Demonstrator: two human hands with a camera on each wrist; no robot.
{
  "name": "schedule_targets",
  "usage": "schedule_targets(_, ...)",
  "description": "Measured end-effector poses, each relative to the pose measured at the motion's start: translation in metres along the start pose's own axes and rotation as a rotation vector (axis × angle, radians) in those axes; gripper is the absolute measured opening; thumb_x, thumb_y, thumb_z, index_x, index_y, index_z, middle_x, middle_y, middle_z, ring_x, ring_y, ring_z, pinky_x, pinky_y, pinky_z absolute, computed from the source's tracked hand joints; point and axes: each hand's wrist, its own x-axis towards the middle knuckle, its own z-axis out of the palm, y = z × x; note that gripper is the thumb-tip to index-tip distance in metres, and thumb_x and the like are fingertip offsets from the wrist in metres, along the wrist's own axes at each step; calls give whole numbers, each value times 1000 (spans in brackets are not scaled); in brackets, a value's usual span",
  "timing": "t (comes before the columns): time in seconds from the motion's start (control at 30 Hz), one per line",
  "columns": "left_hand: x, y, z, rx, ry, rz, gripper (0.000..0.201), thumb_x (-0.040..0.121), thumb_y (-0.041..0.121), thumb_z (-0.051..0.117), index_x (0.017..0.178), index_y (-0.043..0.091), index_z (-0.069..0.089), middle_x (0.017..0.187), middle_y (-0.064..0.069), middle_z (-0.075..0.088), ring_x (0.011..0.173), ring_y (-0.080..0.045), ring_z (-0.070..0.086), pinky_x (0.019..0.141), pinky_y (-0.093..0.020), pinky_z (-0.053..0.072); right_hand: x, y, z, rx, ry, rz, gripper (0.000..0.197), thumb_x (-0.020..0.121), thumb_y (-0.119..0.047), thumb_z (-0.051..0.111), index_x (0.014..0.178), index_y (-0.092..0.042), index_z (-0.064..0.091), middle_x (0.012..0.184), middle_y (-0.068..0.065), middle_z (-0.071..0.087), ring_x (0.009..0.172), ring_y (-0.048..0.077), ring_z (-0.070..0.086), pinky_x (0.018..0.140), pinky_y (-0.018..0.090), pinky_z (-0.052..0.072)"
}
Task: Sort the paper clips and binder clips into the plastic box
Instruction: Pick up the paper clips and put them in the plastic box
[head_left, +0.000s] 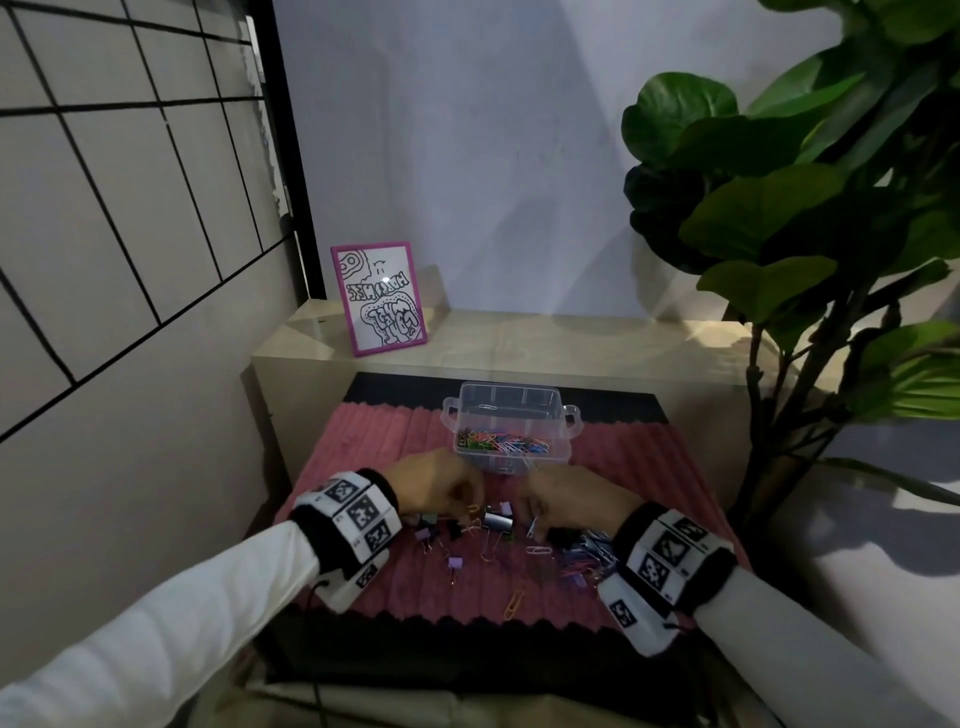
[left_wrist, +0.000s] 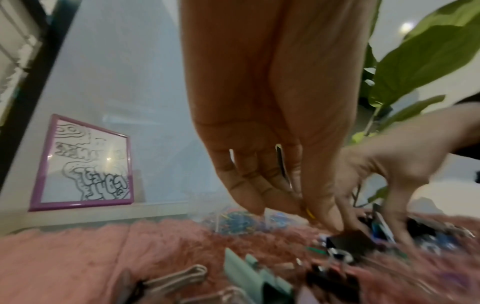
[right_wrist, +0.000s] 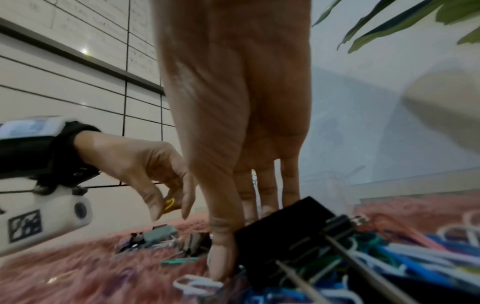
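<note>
— Pink ribbed mat (head_left: 363, 447) is laid on a beige counter before a white wall; what is seen on it?

— Clear plastic box (head_left: 563, 415) is placed at the far side, with coloured paper clips (head_left: 501, 441) in its near compartment. Loose binder clips (head_left: 498, 521) are scattered nearer.

— And the hands?

— Both are pointed downward over the pile. A yellow paper clip (right_wrist: 169, 203) is pinched by the left hand (head_left: 436, 483). The right hand (head_left: 574, 499) is curled beside a black binder clip (right_wrist: 288, 226); whether something is grasped cannot be told.
</note>
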Motion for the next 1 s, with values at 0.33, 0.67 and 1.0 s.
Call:
schedule_targets(0.33, 9, 13, 15, 277, -144, -48, 25, 86, 14, 49, 110, 14, 58, 115, -9, 60, 105, -28, 57, 84, -41, 50, -16, 26, -9, 491, 181, -39, 11, 77, -11, 72, 77, -12, 61, 72, 5, 70, 62, 6, 63, 59, 11, 46)
schedule_targets(0.67, 6, 10, 7, 76, -263, -32, 23, 82, 7, 56, 105, 2, 61, 106, -16, 65, 87, -25, 59, 67, -18, 45, -11, 32, -9, 914, 158, 6, 5, 84, -2, 61, 85, -7, 63, 70, 0, 67, 63, 14, 67, 58, 21, 54)
schedule_targets(1.0, -10, -8, 1, -318, -417, -50, 20, 85, 15, 60, 97, 1, 69, 60, 22, 66, 55, 4, 57, 66, -22, 47, 9, 15, -1, 562, 100, 80, 11, 86, 1, 55, 88, -3, 65, 71, 5, 64, 47, -2, 56, 50, 12, 46)
